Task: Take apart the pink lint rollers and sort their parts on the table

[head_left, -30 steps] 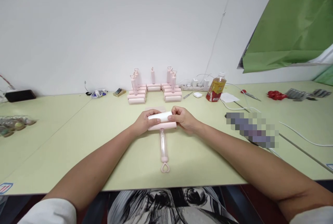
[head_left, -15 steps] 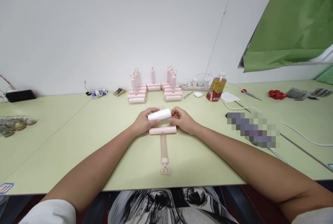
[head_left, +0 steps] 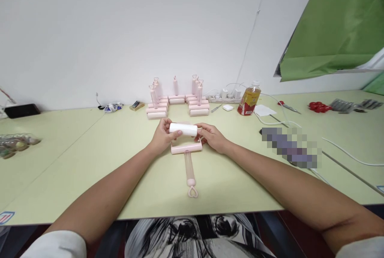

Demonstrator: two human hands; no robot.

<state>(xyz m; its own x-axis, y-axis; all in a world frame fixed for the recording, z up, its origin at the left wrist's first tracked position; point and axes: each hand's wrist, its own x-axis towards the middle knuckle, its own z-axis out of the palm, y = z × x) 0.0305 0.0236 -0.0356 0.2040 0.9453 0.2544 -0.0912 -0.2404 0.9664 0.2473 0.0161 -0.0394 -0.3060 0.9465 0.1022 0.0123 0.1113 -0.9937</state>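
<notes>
A white lint roller refill (head_left: 183,129) is held level above the table between my two hands. My left hand (head_left: 162,135) grips its left end, thumb across the front. At the right end, my right hand (head_left: 211,136) pinches the refill, its lower fingers beside the arm of a pink lint roller frame (head_left: 186,148). That frame lies just below the refill, its clear handle (head_left: 189,168) pointing toward me and ending in a pink heart-shaped loop (head_left: 193,191). Part of a translucent cover shows behind the refill, mostly hidden.
Several pink lint rollers (head_left: 157,111) stand along the wall, handles up. Right of them are a power strip (head_left: 224,100), a bottle of yellow drink (head_left: 249,99) and cables. A coiled white cable (head_left: 111,108) lies left; red-handled tools (head_left: 319,107) lie far right.
The refill has turned from tilted to nearly level above the frame. My left hand has shifted up around its left end, and my right fingers have moved in against its right end.
</notes>
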